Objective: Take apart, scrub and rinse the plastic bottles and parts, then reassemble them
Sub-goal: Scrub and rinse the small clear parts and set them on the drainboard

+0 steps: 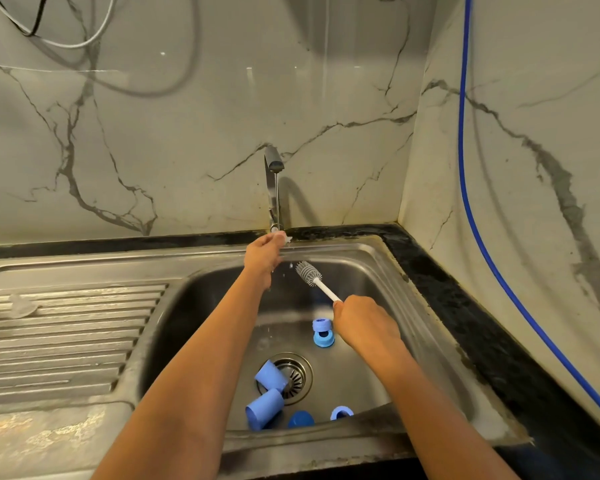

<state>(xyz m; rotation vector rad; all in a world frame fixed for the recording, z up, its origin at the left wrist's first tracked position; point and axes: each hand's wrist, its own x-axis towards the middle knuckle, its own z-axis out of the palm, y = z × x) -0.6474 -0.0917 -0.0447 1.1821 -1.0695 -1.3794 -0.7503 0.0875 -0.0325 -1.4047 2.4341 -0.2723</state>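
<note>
- Left hand: raised to the back of the sink, fingers curled round a small pale part, which it holds in the thin stream falling from the tap. What the part is cannot be told at this size.
- Right hand: closed round the white handle of the brush, over the middle of the basin.
- Key relation: the brush's long axis runs from the right hand up and leftward, with the bristle head foremost. The head lies just below and to the right of the left hand, near the pale part but not touching it. The left hand is the nearer to the tap, and the right hand is nearer to the loose pieces on the sink floor.
- Likely next step: scrubbing the pale part, which calls for a short advance of the brush along its own axis.
- Count in the basin: two light-blue cups on their sides beside the drain; two blue rings stacked just beside the right hand; one dark-blue cap and one light-blue ring at the near wall.
- Count elsewhere: one clear piece on the ribbed draining board; one brush; one tap.
</note>
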